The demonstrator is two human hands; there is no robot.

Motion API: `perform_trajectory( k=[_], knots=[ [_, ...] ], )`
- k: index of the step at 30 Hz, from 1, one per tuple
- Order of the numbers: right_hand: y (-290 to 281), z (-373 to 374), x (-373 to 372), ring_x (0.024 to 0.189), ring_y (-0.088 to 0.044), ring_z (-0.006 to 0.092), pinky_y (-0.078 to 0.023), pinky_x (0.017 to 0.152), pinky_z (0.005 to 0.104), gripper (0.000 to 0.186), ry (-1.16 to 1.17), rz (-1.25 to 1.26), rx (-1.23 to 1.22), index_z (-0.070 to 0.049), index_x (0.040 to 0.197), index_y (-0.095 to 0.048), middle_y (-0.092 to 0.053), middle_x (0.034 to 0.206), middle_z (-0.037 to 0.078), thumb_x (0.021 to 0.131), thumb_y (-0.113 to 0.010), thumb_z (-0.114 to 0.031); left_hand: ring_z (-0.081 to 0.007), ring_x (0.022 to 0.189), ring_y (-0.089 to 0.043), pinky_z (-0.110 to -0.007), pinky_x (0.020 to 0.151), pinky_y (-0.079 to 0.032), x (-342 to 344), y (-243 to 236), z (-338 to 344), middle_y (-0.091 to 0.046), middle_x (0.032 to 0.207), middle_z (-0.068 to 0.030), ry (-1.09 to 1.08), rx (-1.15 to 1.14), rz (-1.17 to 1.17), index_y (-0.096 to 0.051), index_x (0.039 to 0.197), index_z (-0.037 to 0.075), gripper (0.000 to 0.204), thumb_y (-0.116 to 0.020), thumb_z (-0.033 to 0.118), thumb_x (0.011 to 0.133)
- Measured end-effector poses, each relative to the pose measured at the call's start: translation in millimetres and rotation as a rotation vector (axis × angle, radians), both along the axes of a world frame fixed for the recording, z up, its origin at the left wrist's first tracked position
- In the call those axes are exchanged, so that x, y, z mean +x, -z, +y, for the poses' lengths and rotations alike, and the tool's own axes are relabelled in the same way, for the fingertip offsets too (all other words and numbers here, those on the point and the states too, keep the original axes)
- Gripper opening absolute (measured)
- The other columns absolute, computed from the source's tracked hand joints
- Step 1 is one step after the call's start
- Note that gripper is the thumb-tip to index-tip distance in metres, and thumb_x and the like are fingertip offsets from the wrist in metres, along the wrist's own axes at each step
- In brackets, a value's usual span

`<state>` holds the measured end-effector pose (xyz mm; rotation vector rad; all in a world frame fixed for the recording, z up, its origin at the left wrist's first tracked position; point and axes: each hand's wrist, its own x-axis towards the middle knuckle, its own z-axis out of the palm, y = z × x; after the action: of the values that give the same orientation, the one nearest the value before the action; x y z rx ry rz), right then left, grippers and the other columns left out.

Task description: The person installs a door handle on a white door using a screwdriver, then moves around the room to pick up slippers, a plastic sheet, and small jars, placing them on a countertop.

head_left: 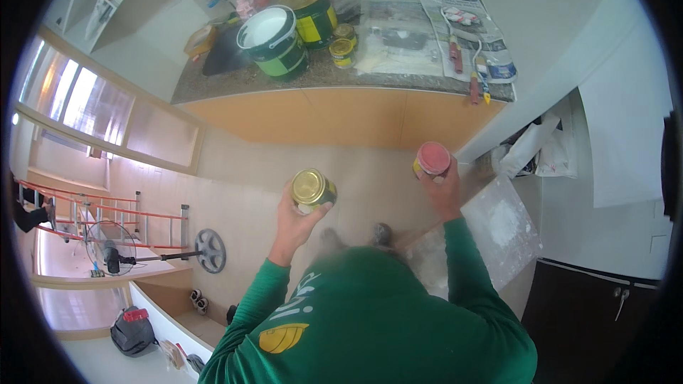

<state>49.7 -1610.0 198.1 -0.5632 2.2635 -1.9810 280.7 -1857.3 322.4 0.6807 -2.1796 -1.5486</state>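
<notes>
My left hand (297, 219) is wrapped round a small paint tin (310, 186) with a gold lid and a green-and-yellow side. It holds the tin up over the floor, top toward me. Off to the right, my right hand (445, 188) grips a second small can (433, 159) with a pinkish-red top and some yellow on its side. I cannot tell whether that red is a lid or the contents. The two cans are well apart, and both hands are in front of the counter.
On the counter (242, 85) stand an open green bucket (274, 50), a large gold-lidded tin (311, 18) and two small tins (342, 50). Newspaper (455, 18) there carries red-handled paint tools (455, 57). Dusty plastic sheeting (501, 227) lies at right; an orange ladder (121, 206) and fan (114, 252) stand left.
</notes>
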Motion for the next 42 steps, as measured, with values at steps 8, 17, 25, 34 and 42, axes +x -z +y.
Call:
perform_trajectory(
  k=[8,17,25,34,42],
  knots=[
    [-23,-92,-17,0.109,-0.066,0.0221,-0.052,0.092,0.0345,0.069,0.053,-0.01,0.116,0.0,0.133,-0.051,-0.065,0.121,0.014,0.077,-0.087,-0.021,-0.019,0.119,-0.058,-0.036,0.105,-0.046,-62,22,-108,-0.059,0.125,-0.0096,0.094,0.035,0.04,-0.046,0.137,0.001,0.068,-0.082,0.006,0.08],
    [-60,-190,-39,0.113,-0.063,0.0233,-0.049,0.098,0.0365,0.073,0.187,0.017,0.148,0.002,0.135,-0.05,-0.064,0.124,0.016,0.077,-0.086,-0.025,-0.021,0.121,-0.059,-0.036,0.106,-0.045,-165,31,-222,-0.06,0.129,-0.0127,0.309,0.056,0.125,-0.044,0.139,-0.001,0.071,-0.083,0.008,0.08],
    [-115,-267,-128,0.115,-0.063,0.0228,-0.048,0.098,0.0367,0.076,0.145,0.211,0.17,0.0,0.135,-0.049,-0.065,0.124,0.015,0.076,-0.088,-0.027,-0.0198,0.119,-0.059,-0.035,0.103,-0.047,-252,34,-247,-0.06,0.129,-0.0134,0.305,-0.016,0.225,-0.045,0.138,-0.002,0.073,-0.085,0.014,0.079],
    [-115,-340,-276,0.112,-0.064,0.0329,-0.05,0.097,0.0411,0.078,-0.242,0.289,0.141,-0.004,0.135,-0.051,-0.065,0.123,0.019,0.074,-0.087,-0.035,-0.0362,0.124,-0.054,-0.045,0.105,-0.044,-336,46,-222,-0.056,0.132,-0.0211,0.051,-0.209,0.2,-0.045,0.14,0.0,0.081,-0.087,0.025,0.075],
    [-75,-375,-339,0.117,-0.061,0.0406,-0.05,0.098,0.0452,0.081,-0.558,0.341,0.183,-0.004,0.137,-0.047,-0.062,0.128,0.023,0.074,-0.088,-0.034,-0.04,0.12,-0.056,-0.047,0.103,-0.044,-363,64,-197,-0.057,0.13,-0.0228,-0.142,-0.379,0.094,-0.045,0.14,-0.001,0.081,-0.086,0.024,0.075]
  ],
)
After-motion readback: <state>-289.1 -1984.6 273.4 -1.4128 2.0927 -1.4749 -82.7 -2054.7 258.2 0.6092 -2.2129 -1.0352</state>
